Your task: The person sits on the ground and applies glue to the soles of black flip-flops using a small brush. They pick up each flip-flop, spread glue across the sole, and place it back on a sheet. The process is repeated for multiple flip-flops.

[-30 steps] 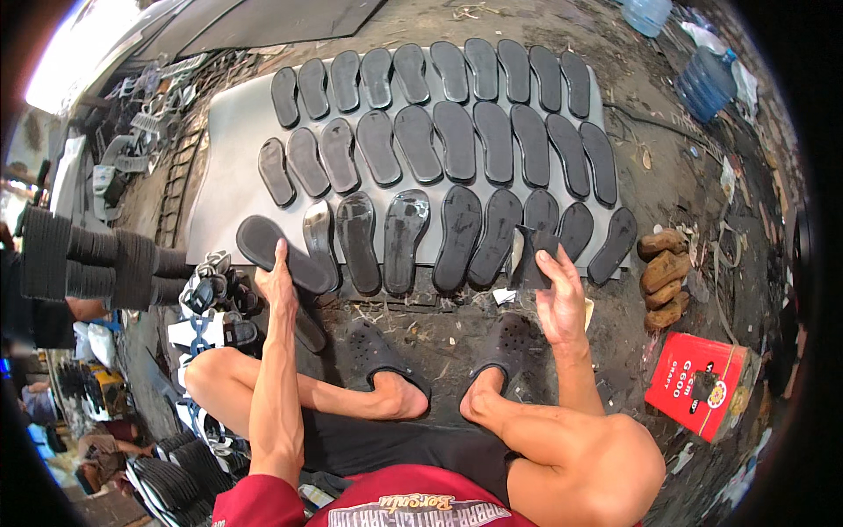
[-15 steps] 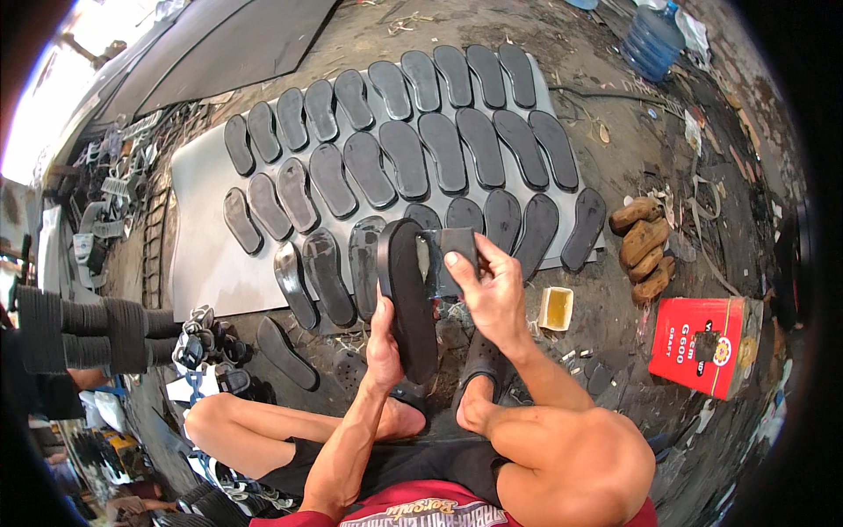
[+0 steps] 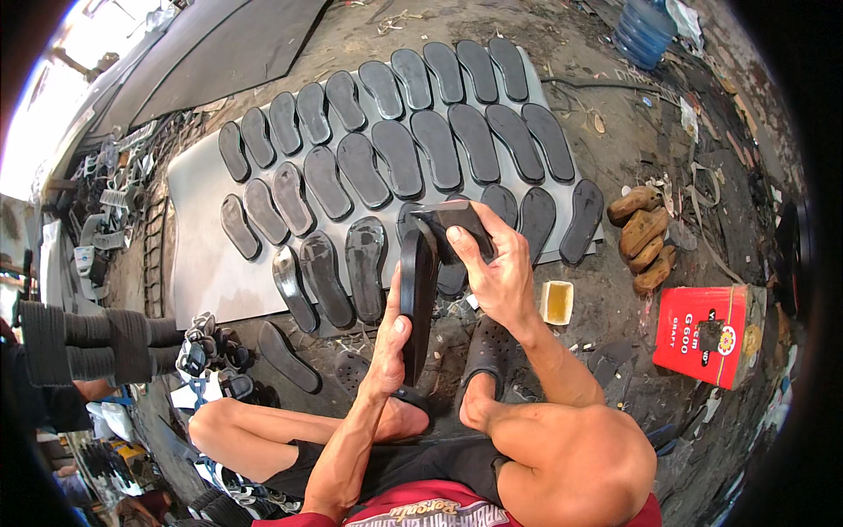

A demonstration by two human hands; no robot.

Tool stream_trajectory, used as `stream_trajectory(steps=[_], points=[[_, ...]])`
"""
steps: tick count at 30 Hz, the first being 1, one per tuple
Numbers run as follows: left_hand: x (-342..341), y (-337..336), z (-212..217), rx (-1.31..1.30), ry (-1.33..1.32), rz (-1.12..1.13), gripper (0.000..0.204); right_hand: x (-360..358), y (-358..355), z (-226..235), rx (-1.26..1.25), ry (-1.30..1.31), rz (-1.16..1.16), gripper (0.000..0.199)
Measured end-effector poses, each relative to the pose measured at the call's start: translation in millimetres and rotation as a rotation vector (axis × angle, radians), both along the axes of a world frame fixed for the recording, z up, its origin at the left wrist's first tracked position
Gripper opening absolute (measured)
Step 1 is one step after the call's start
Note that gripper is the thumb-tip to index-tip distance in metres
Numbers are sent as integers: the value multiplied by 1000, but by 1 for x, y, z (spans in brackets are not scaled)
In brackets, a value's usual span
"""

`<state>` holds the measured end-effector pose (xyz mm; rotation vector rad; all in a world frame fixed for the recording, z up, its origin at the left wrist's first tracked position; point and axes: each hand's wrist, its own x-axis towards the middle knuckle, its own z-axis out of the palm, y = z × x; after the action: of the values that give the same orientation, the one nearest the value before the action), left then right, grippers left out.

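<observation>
Floor: uneven grey-brown ground (image 3: 584, 145), stained and strewn with pale fibres (image 3: 399, 19) and small scraps. Upper right: a rough, mottled grey-brown wall (image 3: 736, 48) borders the floor, debris along its foot. Upper left: intense white glare (image 3: 39, 114); whether from a window or an open side cannot be determined. Broad, flat dark-grey sheeting (image 3: 255, 48) lies nearby. A translucent blue plastic water bottle (image 3: 645, 33) sits near the wall.

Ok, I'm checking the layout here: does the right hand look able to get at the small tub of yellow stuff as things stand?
Probably yes: the tub sits on the ground near the right hand, with nothing visible between them, though the dark piece in that hand may hinder grasping.
</observation>
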<state>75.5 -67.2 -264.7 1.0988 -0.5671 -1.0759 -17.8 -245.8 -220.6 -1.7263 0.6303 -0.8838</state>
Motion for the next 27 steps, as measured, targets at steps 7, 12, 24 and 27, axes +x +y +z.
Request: stream_trajectory(steps=[7,12,24,27], points=[[4,6,-10,124,255,45,81,-4,-2,6,-247,-132,287,37],[6,10,-4,211,482,59,76,-4,-17,-17,-320,39,177,39],[15,5,7,158,736,169,73,-13,-42,-43,-526,122,264,54],[27,13,-3,37,776,194,69,-22,-15,-46,-513,114,293,48]])
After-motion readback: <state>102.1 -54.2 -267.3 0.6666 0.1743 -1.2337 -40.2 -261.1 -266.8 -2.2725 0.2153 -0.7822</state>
